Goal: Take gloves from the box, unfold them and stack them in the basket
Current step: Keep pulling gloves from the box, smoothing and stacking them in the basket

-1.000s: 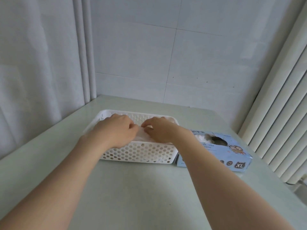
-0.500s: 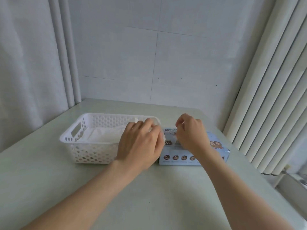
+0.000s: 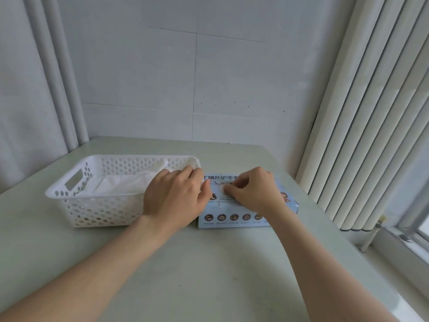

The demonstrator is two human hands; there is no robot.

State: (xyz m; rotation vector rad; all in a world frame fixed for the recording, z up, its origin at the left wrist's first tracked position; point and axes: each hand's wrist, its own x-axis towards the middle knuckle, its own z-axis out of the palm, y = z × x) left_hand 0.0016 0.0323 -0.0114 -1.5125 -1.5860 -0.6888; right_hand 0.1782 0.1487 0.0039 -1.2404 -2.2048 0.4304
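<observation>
Here, one white perforated basket (image 3: 76, 205) stands on the pale table (image 3: 209, 275), and just to its right, touching or nearly so, lies one light blue box (image 3: 232, 217). The basket holds flat white gloves (image 3: 120, 184) spread across its floor. They merge into one pale layer, so they cannot be counted. The box has its opening on top, and a bit of crumpled white glove (image 3: 220, 189) shows there between the two hands. The right hand (image 3: 253, 194) rests over the middle of the box top with its fingers curled tight, and its fingertips pinch that glove at the opening. The left hand (image 3: 174, 198) covers the right end of the basket and the left edge of the box, its fingers bent with the tips down at the box top. Whether it grips anything cannot be told, since its palm side is hidden. The hands hide most of the opening and part of the printed lettering. A row of five round icons runs along the box front, the last half covered by the right wrist. Both forearms are cut off at the lower edge. Behind stand a grey wall (image 3: 209, 77), a curtain (image 3: 34, 89) to the left and vertical blinds (image 3: 371, 112) to the right.
</observation>
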